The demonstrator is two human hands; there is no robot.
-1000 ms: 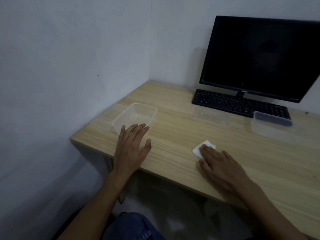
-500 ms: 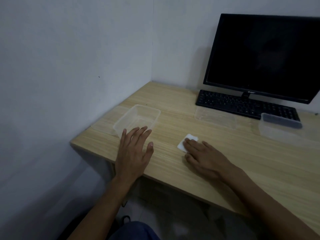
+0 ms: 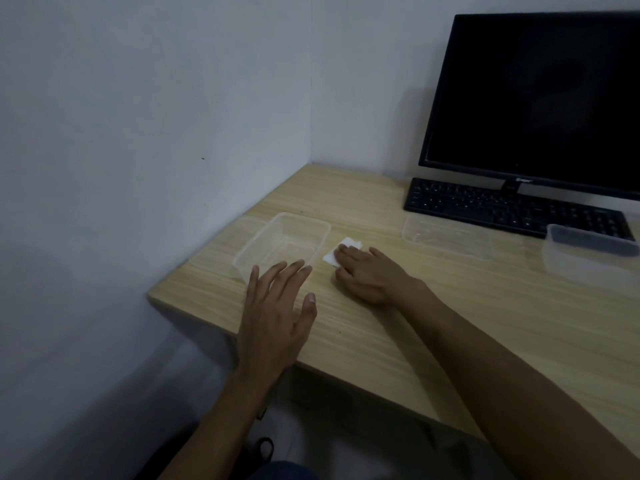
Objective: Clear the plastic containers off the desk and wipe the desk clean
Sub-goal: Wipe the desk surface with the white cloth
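**Wiping toward the corner, containers not yet cleared**

Here, in the head view, the right hand (image 3: 370, 277) lies flat on the desk (image 3: 450, 317), straight fingers pressing a small white wipe (image 3: 341, 252) whose far edge shows beyond the fingertips. The left hand (image 3: 275, 315) is spread with fingers apart and holds nothing; its fingertips reach the near wall of the open clear container (image 3: 282, 245), though whether they actually touch it I cannot tell.

That container sits near the desk's left corner, straight ahead of the left hand and just left of the wipe, its long axis running away from the person toward the back wall. The left hand is plainly the nearer one to it. A flat clear lid (image 3: 446, 237) lies in front of the keyboard (image 3: 512, 209), and a second container (image 3: 588, 251) rests by the keyboard's right end, both well apart from either hand.

Judging from this, the wipe's leftward path is blocked by the near container, so lifting it away looks like the left hand's job.
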